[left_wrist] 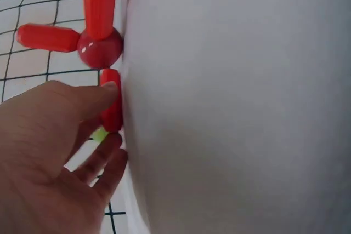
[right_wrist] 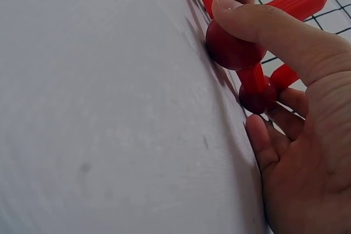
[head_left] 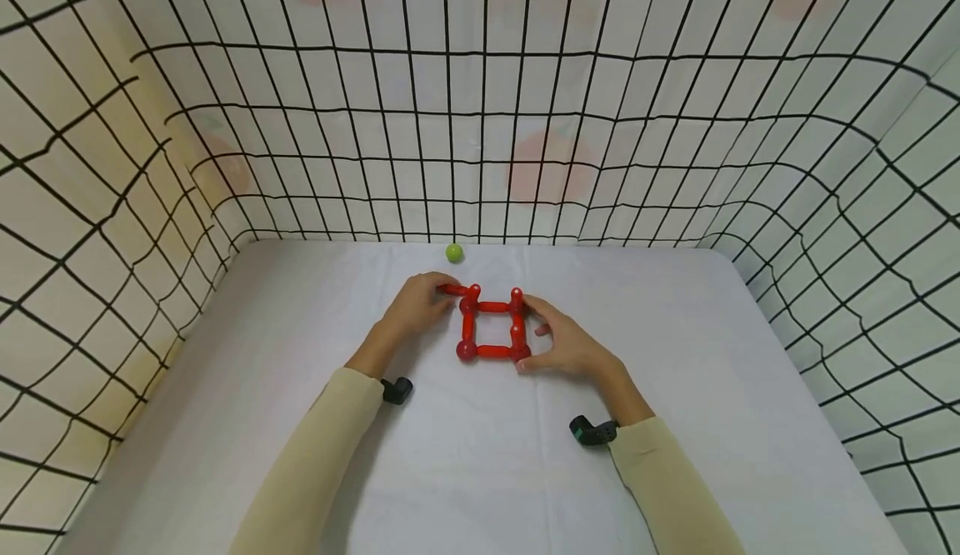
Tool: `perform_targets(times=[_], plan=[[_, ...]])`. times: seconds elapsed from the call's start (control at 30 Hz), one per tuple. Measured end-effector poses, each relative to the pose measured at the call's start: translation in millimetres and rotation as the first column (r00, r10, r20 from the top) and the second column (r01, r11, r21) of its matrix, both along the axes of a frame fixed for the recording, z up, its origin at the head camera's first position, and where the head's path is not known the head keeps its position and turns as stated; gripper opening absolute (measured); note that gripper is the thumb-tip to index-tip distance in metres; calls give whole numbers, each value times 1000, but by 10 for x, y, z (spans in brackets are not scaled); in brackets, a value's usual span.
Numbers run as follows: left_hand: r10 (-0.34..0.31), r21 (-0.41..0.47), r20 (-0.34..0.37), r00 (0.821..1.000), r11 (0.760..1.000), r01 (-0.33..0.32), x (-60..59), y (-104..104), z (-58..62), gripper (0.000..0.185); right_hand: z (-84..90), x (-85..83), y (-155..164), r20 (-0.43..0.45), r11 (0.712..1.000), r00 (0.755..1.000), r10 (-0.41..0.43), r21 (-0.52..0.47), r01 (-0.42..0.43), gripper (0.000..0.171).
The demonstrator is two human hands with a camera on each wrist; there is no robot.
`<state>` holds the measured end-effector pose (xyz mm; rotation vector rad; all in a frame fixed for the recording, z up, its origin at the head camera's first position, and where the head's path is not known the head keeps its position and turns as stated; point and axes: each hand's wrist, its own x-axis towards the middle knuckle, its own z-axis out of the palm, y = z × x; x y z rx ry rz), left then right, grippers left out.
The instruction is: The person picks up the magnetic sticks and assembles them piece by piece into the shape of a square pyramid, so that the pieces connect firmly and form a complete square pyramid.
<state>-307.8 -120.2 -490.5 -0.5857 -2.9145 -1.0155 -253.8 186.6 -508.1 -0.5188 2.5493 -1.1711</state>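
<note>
A red square frame (head_left: pixel 491 328) of sticks and balls lies flat on the white bench (head_left: pixel 675 422). The left hand (head_left: pixel 417 305) pinches a loose red stick (head_left: pixel 452 290) at its far corner. The right hand (head_left: pixel 564 345) curls around the frame's right side. A green ball (head_left: pixel 453 252) sits well behind.

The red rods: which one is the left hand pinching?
The loose-ended rod jutting left from the square's far-left ball; the left hand pinches it. The others join two balls.
</note>
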Motion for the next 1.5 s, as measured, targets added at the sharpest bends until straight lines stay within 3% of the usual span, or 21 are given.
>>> perform_targets(times=[0.1,0.27,0.43,0.57,0.8,0.9,1.07,1.23,1.37,1.5], plan=[[58,2,41,998,998,-58,31,-23,-28,24,-17,5,-4,0,1000,1000,2,-12,-2,114],[96,30,23,995,995,-97,99,-130,-101,34,-29,37,-14,-4,1000,1000,-7,-19,7,113],[88,181,70,994,978,-99,257,-208,-68,33,-21,58,-15,-9,1000,1000,-16,-1,16,112],[25,311,100,995,949,-55,408,-205,4,34,-9,54,-15,-14,1000,1000,-19,6,19,112],[-180,393,58,982,908,144,627,-102,97,36,-13,46,-19,-18,1000,1000,-18,12,18,113],[-215,391,69,974,904,172,677,-66,92,36,-18,44,-22,-24,1000,1000,-4,-1,4,112],[-245,349,116,963,917,191,706,-49,45,36,-28,43,-26,-36,1000,999,3,-7,-3,112],[-259,359,104,960,910,206,698,-41,2,37,-8,51,-31,-38,997,999,-16,-74,13,113],[-251,360,113,961,912,196,701,-35,-17,37,15,78,-15,-20,983,997,-73,-172,69,98],[-241,354,132,961,917,181,711,-29,-14,37,41,127,4,-74,965,991,-110,-247,89,61]])
